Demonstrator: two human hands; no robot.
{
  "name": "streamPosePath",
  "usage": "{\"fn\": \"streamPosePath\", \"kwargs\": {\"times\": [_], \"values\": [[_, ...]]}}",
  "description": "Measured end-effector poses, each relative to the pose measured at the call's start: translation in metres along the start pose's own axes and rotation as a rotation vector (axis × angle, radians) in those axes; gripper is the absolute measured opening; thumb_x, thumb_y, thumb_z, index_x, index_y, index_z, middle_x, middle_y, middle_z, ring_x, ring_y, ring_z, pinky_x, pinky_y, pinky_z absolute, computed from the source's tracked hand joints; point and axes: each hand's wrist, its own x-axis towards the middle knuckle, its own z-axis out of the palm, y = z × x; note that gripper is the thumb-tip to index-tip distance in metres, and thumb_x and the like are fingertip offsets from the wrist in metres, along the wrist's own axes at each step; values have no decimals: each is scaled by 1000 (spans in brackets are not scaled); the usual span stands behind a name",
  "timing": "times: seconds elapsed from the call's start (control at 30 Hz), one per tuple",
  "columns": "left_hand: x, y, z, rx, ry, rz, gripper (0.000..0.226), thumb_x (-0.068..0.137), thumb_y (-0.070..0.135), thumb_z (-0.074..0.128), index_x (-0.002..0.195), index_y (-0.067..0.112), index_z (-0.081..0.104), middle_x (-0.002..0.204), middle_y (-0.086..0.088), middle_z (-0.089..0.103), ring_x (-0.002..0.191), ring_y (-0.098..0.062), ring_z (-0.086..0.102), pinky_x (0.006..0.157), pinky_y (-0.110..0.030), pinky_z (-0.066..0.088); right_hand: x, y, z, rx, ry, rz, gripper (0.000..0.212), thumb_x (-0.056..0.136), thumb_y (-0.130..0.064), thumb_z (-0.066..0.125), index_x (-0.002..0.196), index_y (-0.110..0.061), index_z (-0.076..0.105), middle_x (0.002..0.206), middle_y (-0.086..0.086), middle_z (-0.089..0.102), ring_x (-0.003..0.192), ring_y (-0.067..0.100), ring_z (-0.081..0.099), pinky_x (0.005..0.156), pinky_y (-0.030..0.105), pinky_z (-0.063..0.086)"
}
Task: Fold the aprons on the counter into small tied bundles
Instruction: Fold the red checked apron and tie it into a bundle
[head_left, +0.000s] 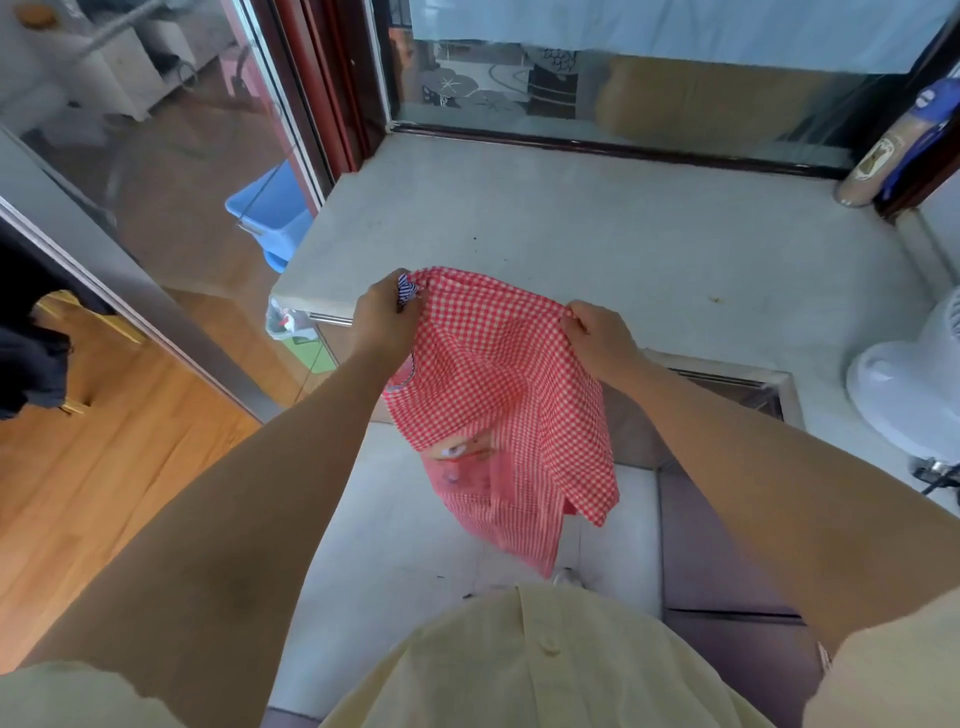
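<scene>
A red-and-white checked apron (498, 384) hangs in the air in front of the person, held up by both hands over the near edge of the pale grey tabletop (597, 228). The left hand (387, 319) grips the upper left corner, fingers curled round bunched cloth where a bit of blue-and-white striped trim (408, 291) shows. The right hand (602, 335) pinches the upper right corner between thumb and fingers. The top edge stretches between the two hands; the rest drapes down in folds toward the person's pale yellow shirt (545, 660), with a printed patch (460, 457) visible on the lower layer. A white fan (909, 379) stands on the right side of the tabletop, and a tan and blue bottle (883, 156) leans in the far right corner by the window. A blue bin (272, 208) sits beyond the glass door to the left.
</scene>
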Motion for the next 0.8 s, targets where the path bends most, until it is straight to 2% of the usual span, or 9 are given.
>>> {"fn": "streamPosePath", "kwargs": {"times": [0.07, 0.13, 0.23, 0.33, 0.4, 0.47, 0.6, 0.7, 0.8], "values": [[6, 1, -2, 7, -17, 20, 18, 97, 14, 51, 104, 4, 64, 96, -8, 67, 88, -25, 60, 81, -33, 46, 0, -6, -7, 128, -162, 56, 30, 104, -20, 38, 96, -2, 61, 95, 16, 64, 84, 22, 55, 68, 30, 36], [10, 4, -4, 14, -38, 66, 20, 97, 14, 51, 106, 3, 64, 97, -5, 65, 88, -21, 57, 79, -28, 41, -6, -12, -13, 287, -327, 136, 46, 105, -40, 35, 120, -7, 62, 116, 11, 65, 100, 22, 60, 86, 31, 43], [19, 12, 0, -1, -60, 112, 17, 97, 12, 51, 103, 3, 64, 96, -6, 66, 86, -19, 56, 77, -25, 38, -14, -19, -18, 327, -544, 148, 76, 85, -69, 39, 138, -17, 50, 124, -2, 59, 111, 22, 60, 100, 38, 44], [31, 27, 15, -9, -46, 124, 9, 94, 12, 53, 92, 12, 61, 93, -7, 68, 86, -22, 59, 68, -23, 41, -6, -10, -23, 158, -642, 164, 63, 89, -51, 58, 139, -12, 48, 130, 4, 58, 115, 29, 59, 104, 42, 45], [42, 37, 27, -27, -10, 107, 11, 93, 23, 53, 100, 18, 60, 99, -3, 67, 96, -24, 60, 82, -28, 45, 5, 0, -32, 227, -579, 197, 52, 94, -42, 57, 134, -9, 53, 130, 12, 60, 113, 31, 61, 106, 45, 44], [55, 41, 37, 70, 75, 112, 40, 89, 42, 58, 123, 23, 53, 122, -1, 60, 116, -24, 51, 103, -40, 35, 15, 6, -45, 332, -522, 224, 51, 96, -42, 54, 134, -9, 54, 128, 12, 62, 110, 29, 62, 106, 47, 44], [79, 48, 55, 35, 171, -139, 111, 64, 75, 69, 148, 22, 21, 152, -7, 27, 141, -26, 23, 114, -45, 14, 54, 14, -76, 658, -351, 279, 42, 100, -29, 52, 136, -7, 51, 128, 11, 62, 100, 19, 66, 89, 33, 52], [102, 51, 72, -262, -52, -404, 134, 50, 89, 60, 152, 16, 13, 157, -12, 21, 145, -31, 23, 118, -52, 16, 92, 23, -101, 829, -286, 294, 39, 101, -26, 49, 136, -9, 50, 121, 6, 65, 100, 19, 66, 79, 28, 51], [122, 68, 99, -440, -526, -561, 108, 61, 82, 47, 149, 23, 28, 154, -2, 35, 141, -27, 33, 118, -54, 14, 135, 38, -126, 895, -267, 297, 41, 100, -30, 50, 137, -12, 49, 120, 2, 66, 105, 20, 65, 89, 34, 50]]}}
